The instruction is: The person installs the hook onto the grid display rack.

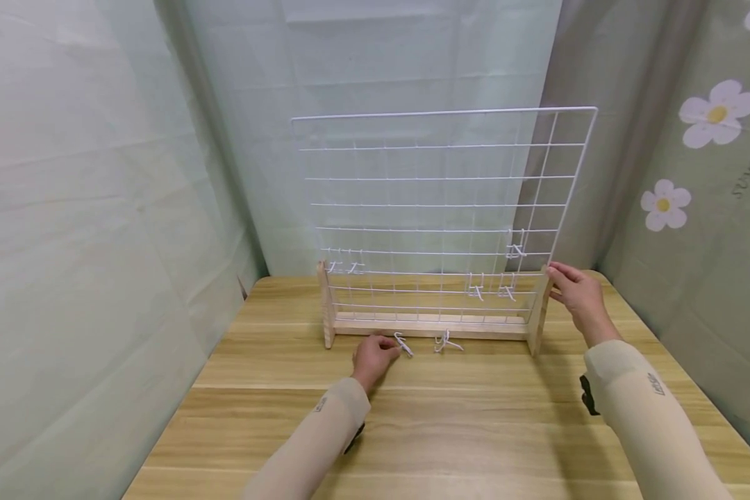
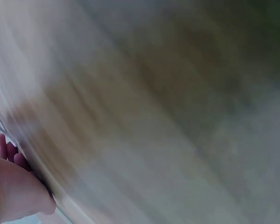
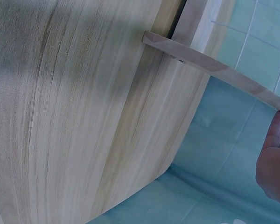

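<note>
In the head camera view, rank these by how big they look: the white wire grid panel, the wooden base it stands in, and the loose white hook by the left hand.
1. White wire grid panel, by far the largest.
2. Wooden base, spanning the panel's width but low.
3. Loose white hook, tiny, lying at the left hand; a second hook beside it looks about the same size.

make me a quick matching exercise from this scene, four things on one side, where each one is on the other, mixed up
Things:
1. left hand
2. right hand
3. loose hooks
4. wire grid

Places:
A. upright in the wooden base
B. on the right end post of the base
C. lying on the table in front of the base
D. on the table beside a loose hook

Pairs: 1-D, 2-B, 3-C, 4-A
</note>
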`<action>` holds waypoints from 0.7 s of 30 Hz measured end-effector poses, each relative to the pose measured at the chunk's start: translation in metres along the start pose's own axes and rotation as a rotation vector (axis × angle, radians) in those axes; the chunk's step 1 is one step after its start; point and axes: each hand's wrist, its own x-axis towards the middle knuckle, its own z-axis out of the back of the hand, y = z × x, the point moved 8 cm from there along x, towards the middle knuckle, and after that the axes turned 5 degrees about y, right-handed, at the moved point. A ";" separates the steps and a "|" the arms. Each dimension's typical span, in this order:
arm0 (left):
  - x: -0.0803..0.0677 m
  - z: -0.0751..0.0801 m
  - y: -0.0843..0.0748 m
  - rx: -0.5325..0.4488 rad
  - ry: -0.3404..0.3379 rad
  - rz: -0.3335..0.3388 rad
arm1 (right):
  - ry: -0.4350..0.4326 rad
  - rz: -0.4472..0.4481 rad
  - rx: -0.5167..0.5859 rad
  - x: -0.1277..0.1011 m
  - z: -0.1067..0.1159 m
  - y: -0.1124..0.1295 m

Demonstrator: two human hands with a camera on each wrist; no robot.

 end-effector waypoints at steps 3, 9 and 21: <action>0.001 -0.001 0.000 0.005 -0.003 0.000 | 0.004 0.011 0.004 0.000 0.000 0.001; 0.000 -0.003 -0.001 0.015 -0.013 -0.026 | 0.011 0.011 0.022 -0.001 0.001 0.000; 0.000 -0.001 -0.005 0.026 -0.010 -0.040 | 0.015 0.016 0.010 -0.002 0.000 0.003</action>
